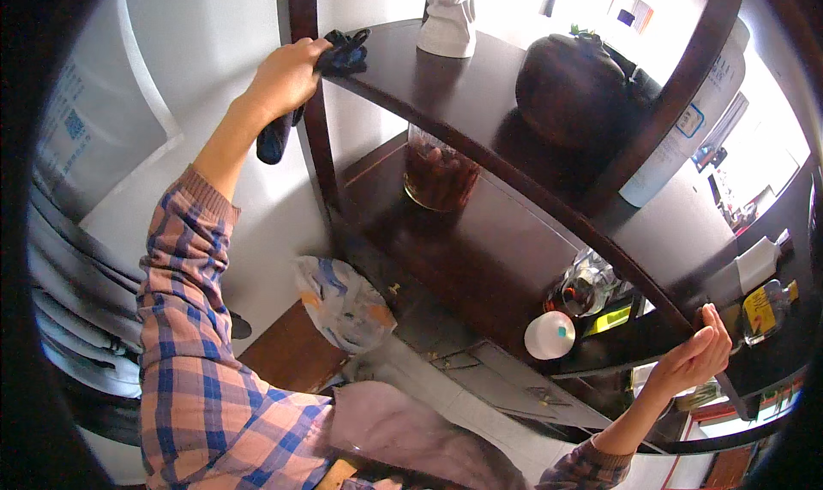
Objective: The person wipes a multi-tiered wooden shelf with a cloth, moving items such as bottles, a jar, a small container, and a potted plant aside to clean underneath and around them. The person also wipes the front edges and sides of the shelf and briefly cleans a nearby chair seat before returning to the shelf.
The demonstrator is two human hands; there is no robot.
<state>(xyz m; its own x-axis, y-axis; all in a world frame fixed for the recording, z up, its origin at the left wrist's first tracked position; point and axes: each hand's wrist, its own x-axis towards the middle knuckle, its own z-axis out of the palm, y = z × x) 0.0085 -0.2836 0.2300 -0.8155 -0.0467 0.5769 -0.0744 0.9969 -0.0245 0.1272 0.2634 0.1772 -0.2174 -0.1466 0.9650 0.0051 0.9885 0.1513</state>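
My left hand grips a dark cloth at the left corner of the upper board of a dark wooden shelf unit. The cloth bunches over the board's end, and another dark part of it hangs below my wrist beside the upright post. Farther right, my right hand is at the board's front edge, fingers extended and nothing seen in them. Whether it presses on the wood I cannot tell. A white figurine and a dark round pot stand on the upper board.
A glass jar with dark red contents sits on the lower board. Toward its right end are a glass vessel and a white round-topped object. A bottle with a yellow label stands beyond my right hand. Below lies a plastic bag.
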